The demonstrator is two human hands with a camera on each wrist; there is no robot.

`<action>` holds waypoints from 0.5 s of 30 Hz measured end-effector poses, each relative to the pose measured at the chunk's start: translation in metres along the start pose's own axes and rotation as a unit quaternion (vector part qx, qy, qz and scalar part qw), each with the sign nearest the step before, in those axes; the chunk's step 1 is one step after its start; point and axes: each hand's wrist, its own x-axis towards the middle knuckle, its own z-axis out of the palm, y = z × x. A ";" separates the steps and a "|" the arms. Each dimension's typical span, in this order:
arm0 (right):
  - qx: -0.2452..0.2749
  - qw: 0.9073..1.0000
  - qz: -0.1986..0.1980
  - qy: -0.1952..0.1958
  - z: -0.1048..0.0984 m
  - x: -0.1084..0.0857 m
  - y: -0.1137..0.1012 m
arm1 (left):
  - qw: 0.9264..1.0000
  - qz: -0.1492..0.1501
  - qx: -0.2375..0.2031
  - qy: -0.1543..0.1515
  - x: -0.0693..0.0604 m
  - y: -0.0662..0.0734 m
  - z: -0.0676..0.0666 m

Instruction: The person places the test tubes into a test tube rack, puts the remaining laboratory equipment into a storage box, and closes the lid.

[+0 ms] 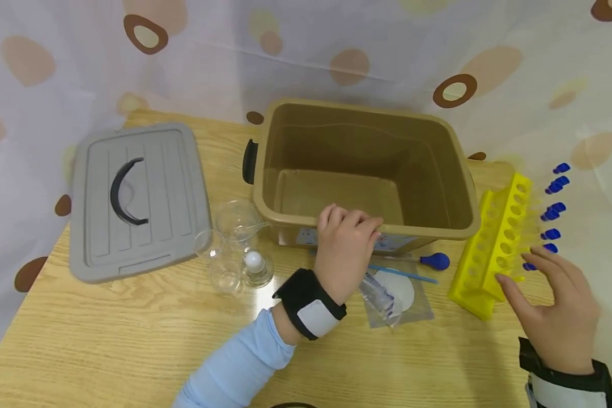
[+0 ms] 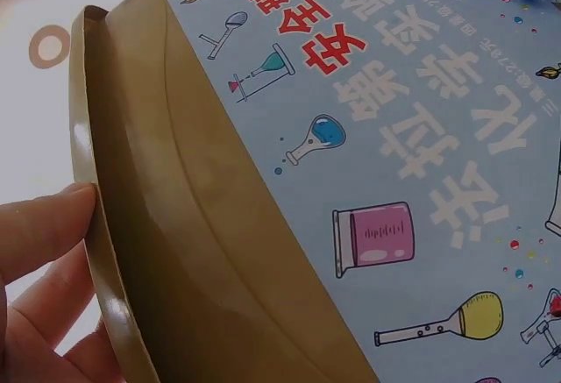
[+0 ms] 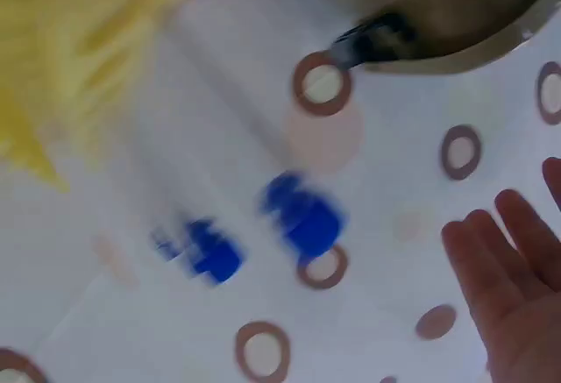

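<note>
My left hand [image 1: 345, 249] holds the front rim of a brown plastic storage box [image 1: 367, 102], its fingers hooked over the edge. In the left wrist view the fingers [image 2: 53, 225] are at the rim, beside a blue label [image 2: 394, 138] printed with flasks and beakers. At the right, my right hand [image 1: 561, 306] hovers beside a yellow test tube rack [image 1: 507, 238], thumb and fingers spread with nothing between them. Several blue-capped clear tubes [image 1: 552, 233] stand along the rack's right side. The right wrist view is blurred; the blue caps [image 3: 311, 223] appear apart from the fingers.
A grey lid [image 1: 158, 249] with a black handle lies at the left. Clear glassware [image 1: 237, 218] and a white-topped glass jar [image 1: 255, 263] stand left of my left arm. Before the box lie a blue-bulb dropper [image 1: 435, 261], a blue stick [image 1: 408, 273] and a plastic bag [image 1: 420, 309].
</note>
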 end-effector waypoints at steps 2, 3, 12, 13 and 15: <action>0.055 0.996 -0.057 -0.032 0.009 0.020 -0.009 | 1.000 0.000 -0.005 0.000 0.003 -0.001 0.001; 0.070 0.993 -0.065 -0.069 0.015 0.030 -0.012 | 1.000 0.001 -0.004 -0.003 0.004 -0.001 0.002; 0.031 0.970 0.018 -0.241 0.036 0.040 0.008 | 0.995 0.060 -0.049 -0.060 -0.004 -0.010 -0.024; 0.024 0.971 0.022 -0.238 0.034 0.037 0.011 | 0.994 0.055 -0.076 -0.055 -0.006 -0.018 -0.035; 0.006 0.972 0.032 -0.235 0.030 0.031 0.017 | 0.991 0.028 -0.114 -0.059 -0.003 -0.039 -0.058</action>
